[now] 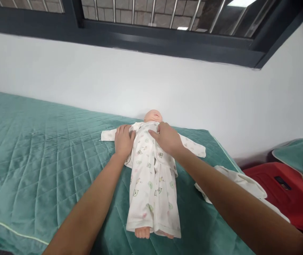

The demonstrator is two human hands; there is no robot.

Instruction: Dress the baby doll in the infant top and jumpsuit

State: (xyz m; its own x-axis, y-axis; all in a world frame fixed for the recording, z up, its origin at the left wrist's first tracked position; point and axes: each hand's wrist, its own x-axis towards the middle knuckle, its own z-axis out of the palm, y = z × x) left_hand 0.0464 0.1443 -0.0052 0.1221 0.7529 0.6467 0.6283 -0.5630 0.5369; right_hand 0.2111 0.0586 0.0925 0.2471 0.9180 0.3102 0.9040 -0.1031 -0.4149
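A baby doll [153,115] lies on its back on a green quilted bed cover [40,156], dressed in a white printed one-piece suit [151,184]. Its bare feet stick out at the near end. My left hand [123,139] lies flat with fingers together on the doll's left shoulder and sleeve. My right hand [167,138] rests on the chest near the collar, fingers curled and pressing the cloth's front flap. Whether it pinches the fabric is hidden.
A second white garment [236,180] lies on the bed's right edge. A red box [286,191] stands to the right, partly under another green cover [300,159]. A white wall and a dark-framed window [167,35] lie behind the bed.
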